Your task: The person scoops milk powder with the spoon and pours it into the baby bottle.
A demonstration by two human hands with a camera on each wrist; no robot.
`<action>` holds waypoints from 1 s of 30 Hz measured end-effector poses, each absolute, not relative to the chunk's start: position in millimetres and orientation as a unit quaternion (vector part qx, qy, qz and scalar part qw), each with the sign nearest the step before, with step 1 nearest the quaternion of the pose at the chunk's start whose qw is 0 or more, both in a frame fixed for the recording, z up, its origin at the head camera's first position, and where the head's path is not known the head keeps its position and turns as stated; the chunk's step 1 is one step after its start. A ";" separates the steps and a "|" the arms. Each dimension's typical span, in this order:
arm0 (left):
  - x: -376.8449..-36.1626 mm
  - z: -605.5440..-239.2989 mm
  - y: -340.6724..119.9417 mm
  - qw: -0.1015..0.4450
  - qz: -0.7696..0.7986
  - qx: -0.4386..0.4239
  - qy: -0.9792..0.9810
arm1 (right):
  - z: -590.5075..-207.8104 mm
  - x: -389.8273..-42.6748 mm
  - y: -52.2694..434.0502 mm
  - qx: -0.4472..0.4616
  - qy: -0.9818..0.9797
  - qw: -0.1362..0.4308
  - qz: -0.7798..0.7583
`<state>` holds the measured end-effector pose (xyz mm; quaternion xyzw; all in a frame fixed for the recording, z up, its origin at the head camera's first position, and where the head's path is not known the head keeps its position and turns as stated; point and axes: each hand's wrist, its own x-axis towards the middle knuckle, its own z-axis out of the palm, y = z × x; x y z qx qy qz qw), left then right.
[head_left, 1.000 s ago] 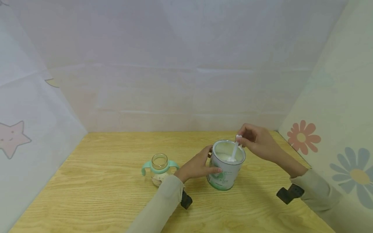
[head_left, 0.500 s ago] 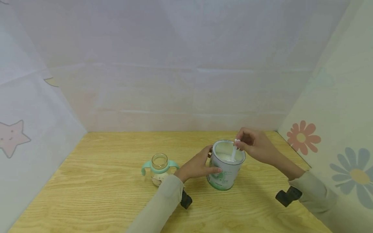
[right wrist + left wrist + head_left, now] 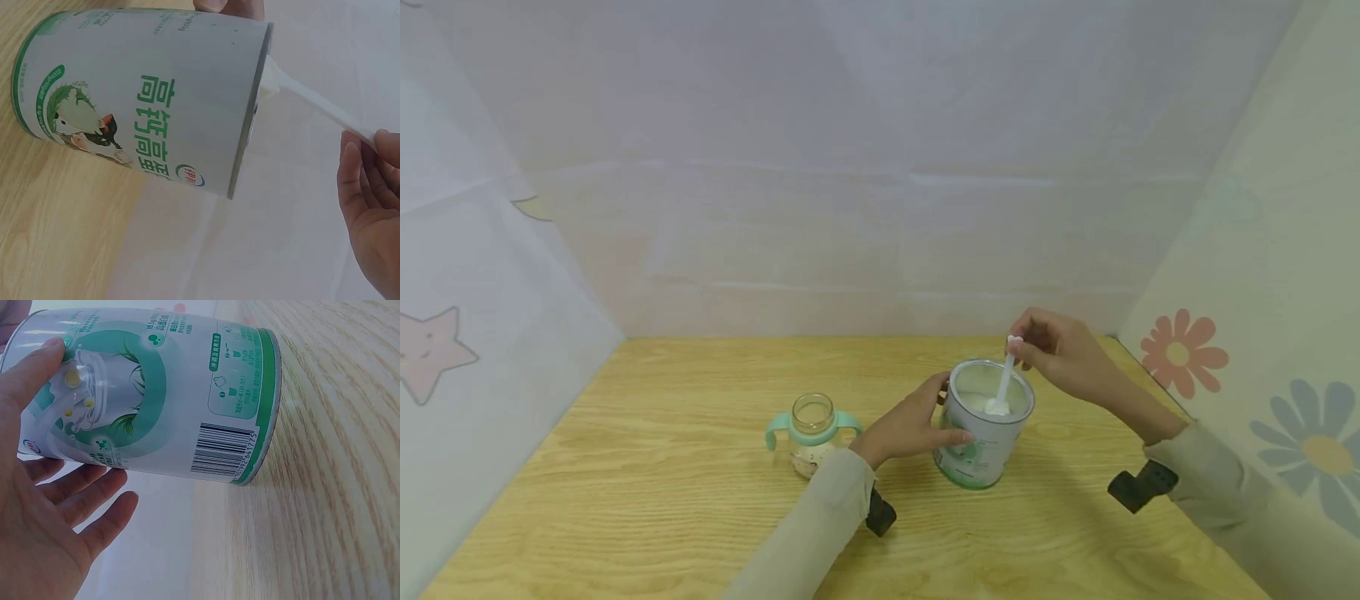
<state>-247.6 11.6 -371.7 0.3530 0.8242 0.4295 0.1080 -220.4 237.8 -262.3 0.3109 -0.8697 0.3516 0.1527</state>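
Observation:
A white and green milk powder can [image 3: 977, 454] stands uncovered on the table with pale powder inside. My left hand [image 3: 910, 427] holds its left side, thumb across the front; in the left wrist view, the thumb and fingers [image 3: 103, 494] lie on either side of the can wall. Between thumb and fingertips my right hand [image 3: 1063, 354] pinches the end of a white scoop [image 3: 1005, 379]. The scoop slants down into the can's mouth. In the right wrist view, white powder [image 3: 270, 80] shows at its lower end, just above the rim.
A baby bottle [image 3: 812, 415] with mint-green handles and an uncapped clear neck stands left of the can, partly behind my left forearm. Pale printed cloth [image 3: 880, 208] hangs behind and at both sides of the wooden table [image 3: 662, 483].
The right hand first dipped with the scoop, then rose, lifting the scoop's powder-covered end higher in the can. My left hand and the can stay in place.

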 end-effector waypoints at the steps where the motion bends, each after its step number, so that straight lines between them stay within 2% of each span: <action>1: -247.6 -371.7 11.7 0.108 0.429 0.353 0.825 | -261.5 -221.3 237.7 0.309 -0.870 0.152 0.353; 18: -246.4 -369.3 11.6 0.111 0.426 0.347 0.828 | -250.7 -230.8 237.2 0.274 -0.877 0.150 0.365; 30: -247.0 -367.5 7.2 0.107 0.419 0.344 0.833 | -248.0 -236.9 232.0 0.283 -0.872 0.162 0.366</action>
